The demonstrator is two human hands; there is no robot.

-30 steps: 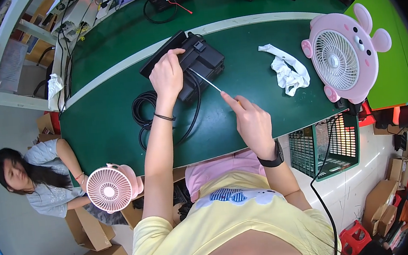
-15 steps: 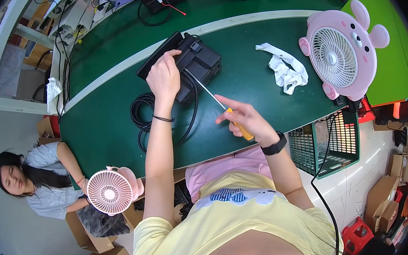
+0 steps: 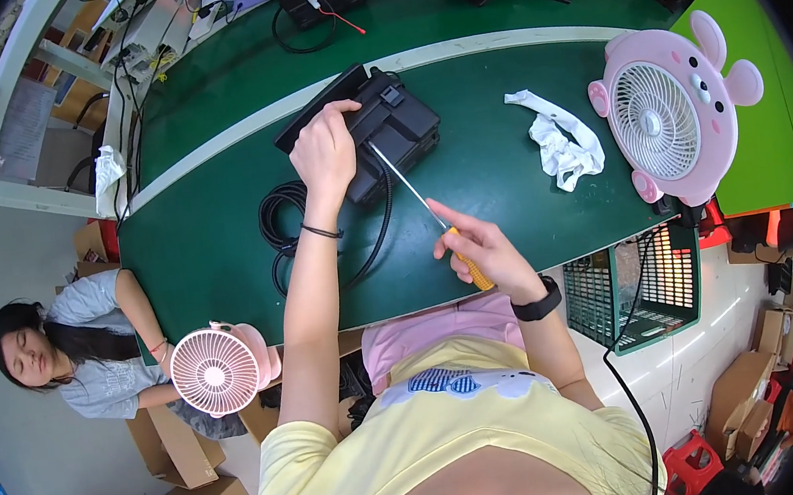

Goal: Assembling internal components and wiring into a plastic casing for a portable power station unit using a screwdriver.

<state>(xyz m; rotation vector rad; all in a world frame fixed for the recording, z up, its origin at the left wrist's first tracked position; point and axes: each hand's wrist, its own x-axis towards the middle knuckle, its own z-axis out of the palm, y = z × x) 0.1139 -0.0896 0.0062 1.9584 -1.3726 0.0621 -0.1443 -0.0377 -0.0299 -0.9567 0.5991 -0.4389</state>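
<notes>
A black plastic box-shaped device (image 3: 407, 121) with a latch lies tilted on the green table, and a flat black panel (image 3: 324, 107) adjoins its left side. My left hand (image 3: 325, 153) is closed over the device where panel and box meet, its fingertips partly hidden. In my right hand (image 3: 484, 253) is a screwdriver (image 3: 470, 261) with a yellow handle, the index finger stretched along its shaft. The shaft slants up and left, and its tip touches or nearly touches the near side of the device. A coiled black cable (image 3: 279, 216) rests beside my left forearm.
Crumpled white cloth or paper (image 3: 565, 148) and a pink animal-shaped fan (image 3: 658, 118) are at the right. A small pink fan (image 3: 214, 371) stands at the near left edge, beside a co-worker (image 3: 97, 337). Below the table's right side sits a green crate (image 3: 653, 293).
The whole view has shifted slightly. My right hand and the screwdriver have come a little nearer to me, the tip still at the device. My left hand keeps its hold.
</notes>
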